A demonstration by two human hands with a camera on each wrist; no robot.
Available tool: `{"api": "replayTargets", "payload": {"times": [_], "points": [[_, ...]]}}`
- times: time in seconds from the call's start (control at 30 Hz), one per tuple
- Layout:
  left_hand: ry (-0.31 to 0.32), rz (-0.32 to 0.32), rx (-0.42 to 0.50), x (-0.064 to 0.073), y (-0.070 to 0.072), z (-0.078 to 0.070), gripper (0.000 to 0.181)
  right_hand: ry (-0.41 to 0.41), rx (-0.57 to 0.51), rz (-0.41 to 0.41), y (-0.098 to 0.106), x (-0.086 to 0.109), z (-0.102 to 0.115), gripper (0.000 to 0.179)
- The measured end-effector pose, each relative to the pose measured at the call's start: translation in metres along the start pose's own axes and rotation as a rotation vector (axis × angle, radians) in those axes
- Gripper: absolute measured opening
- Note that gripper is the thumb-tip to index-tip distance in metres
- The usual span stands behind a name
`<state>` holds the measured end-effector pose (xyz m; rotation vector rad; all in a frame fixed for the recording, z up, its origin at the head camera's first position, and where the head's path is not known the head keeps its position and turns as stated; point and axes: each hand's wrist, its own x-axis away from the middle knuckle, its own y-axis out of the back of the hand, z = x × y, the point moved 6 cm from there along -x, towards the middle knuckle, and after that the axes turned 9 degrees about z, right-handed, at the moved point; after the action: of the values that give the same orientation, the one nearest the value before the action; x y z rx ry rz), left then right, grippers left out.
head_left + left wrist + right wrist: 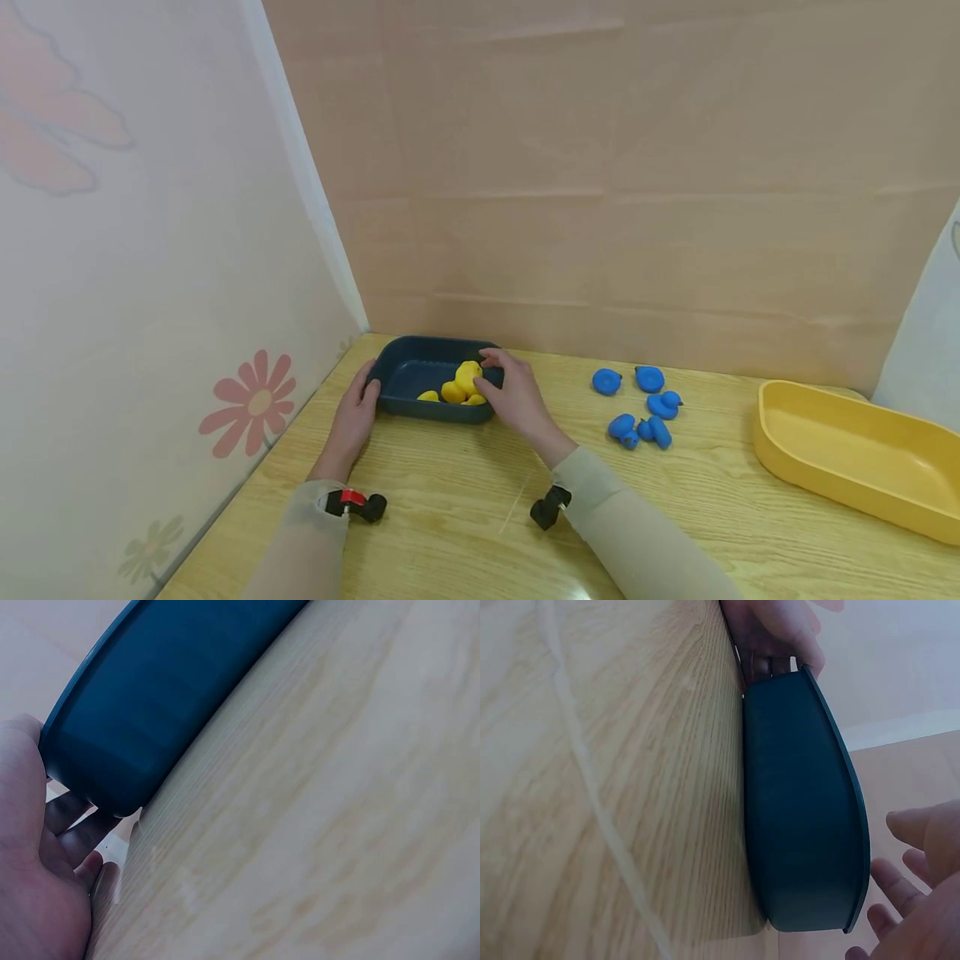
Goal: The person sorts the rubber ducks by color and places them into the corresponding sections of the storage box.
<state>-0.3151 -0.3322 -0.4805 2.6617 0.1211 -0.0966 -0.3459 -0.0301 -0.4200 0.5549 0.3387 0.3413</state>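
Note:
In the head view a dark blue-green tray (442,411) stands at the back left of the wooden table. Several yellow toy ducks (453,392) lie in its right part, one higher than the others. My left hand (356,417) grips the tray's left end; in the left wrist view its thumb is at the rim and its fingers pass behind the wall. My right hand (517,396) is over the tray's right end, thumb and fingertips spread close beside the topmost duck. The right wrist view shows no duck between these fingers (900,889); the tray wall hides the inside.
Several blue toy ducks (649,379) lie loose on the table right of my right hand. A yellow tray (840,483) stands at the far right. Brown paper (600,167) covers the back wall, and a flowered white wall (187,292) borders the table's left side.

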Motion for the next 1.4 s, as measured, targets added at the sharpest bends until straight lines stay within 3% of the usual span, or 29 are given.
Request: {"api": "replayTargets", "payload": {"times": [0.33, 0.73, 1.1, 1.4], "points": [[-0.003, 0.017, 0.0, 0.001, -0.009, -0.001, 0.059, -0.027, 0.006, 0.002, 0.003, 0.009, -0.004, 0.043], [-0.002, 0.031, -0.009, 0.002, -0.016, -0.001, 0.06, 0.02, 0.009, 0.066, 0.002, 0.017, -0.007, 0.047], [-0.05, -0.029, -0.049, 0.004, -0.002, -0.011, 0.069, 0.004, 0.026, 0.043, 0.022, 0.027, -0.001, 0.048], [-0.13, -0.078, -0.125, 0.005, 0.004, -0.032, 0.065, -0.012, 0.053, 0.025, 0.051, 0.04, 0.007, 0.05]]}}
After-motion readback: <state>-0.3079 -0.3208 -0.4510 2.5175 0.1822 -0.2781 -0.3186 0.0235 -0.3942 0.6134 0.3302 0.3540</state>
